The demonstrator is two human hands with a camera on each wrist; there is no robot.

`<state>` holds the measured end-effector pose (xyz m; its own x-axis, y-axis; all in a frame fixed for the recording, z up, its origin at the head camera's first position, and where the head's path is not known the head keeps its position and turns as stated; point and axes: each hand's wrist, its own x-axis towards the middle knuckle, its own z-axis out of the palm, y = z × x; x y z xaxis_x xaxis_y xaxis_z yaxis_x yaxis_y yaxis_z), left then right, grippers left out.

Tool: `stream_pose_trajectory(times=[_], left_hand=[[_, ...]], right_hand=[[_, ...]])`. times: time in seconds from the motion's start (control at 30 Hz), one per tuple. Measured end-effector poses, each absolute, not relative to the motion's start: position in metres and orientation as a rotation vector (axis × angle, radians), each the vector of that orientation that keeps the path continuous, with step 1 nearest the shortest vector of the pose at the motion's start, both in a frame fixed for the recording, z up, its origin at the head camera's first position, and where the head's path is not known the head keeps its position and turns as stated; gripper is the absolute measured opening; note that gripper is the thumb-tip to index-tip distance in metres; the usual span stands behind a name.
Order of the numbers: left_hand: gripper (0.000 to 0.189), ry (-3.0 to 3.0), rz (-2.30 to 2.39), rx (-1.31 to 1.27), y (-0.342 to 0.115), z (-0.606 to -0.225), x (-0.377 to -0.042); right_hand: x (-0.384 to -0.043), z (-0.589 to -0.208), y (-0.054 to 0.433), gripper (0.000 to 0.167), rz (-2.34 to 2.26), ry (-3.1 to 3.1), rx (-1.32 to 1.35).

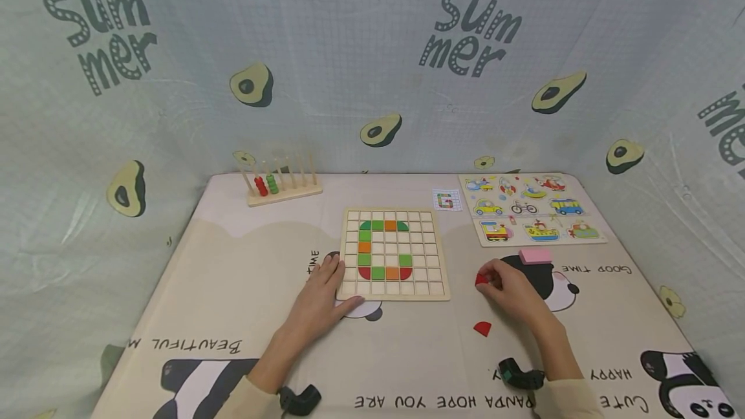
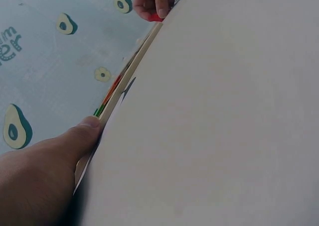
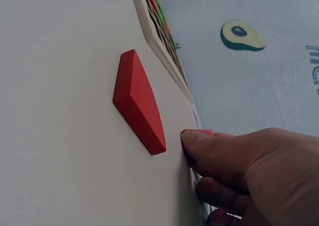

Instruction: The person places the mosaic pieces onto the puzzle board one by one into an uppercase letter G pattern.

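Note:
A wooden grid board [image 1: 445, 290] lies in the middle of the table, with green, orange and red blocks in its squares forming a G-like outline. My left hand [image 1: 317, 299] rests at the board's lower left corner, fingers extended along the left edge and thumb by the near edge. To the right of the board, my right hand [image 1: 512, 290] pinches a red block [image 1: 481, 279] between thumb and fingers, low over the table; the fingers hide most of it. Nearer to me lies a second red block [image 1: 482, 328], a rounded wedge, seen large in the right wrist view [image 3: 139, 101].
A small pattern card [image 1: 447, 200] lies behind the board. At the back right is a vehicle puzzle board [image 1: 541, 212], with a pink block [image 1: 535, 256] before it. A peg counting rack [image 1: 285, 194] with red and green beads stands at the back left.

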<state>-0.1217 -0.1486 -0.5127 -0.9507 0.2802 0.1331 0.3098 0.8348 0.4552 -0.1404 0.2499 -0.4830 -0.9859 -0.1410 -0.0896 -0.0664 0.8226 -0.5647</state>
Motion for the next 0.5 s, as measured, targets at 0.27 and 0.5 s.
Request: stream_pose_trajectory(times=[0.27, 0.5], left_hand=[[0.089, -2.956, -0.738, -0.467, -0.149, -0.512, -0.121], [0.088, -2.963, -0.739, -0.469, -0.149, -0.513, -0.121]], right_hand=[[-0.147, -0.480, 0.242, 0.017, -0.887, 2.928, -0.212], [-0.155, -0.474, 0.229, 0.018, -0.923, 2.945, -0.241]])
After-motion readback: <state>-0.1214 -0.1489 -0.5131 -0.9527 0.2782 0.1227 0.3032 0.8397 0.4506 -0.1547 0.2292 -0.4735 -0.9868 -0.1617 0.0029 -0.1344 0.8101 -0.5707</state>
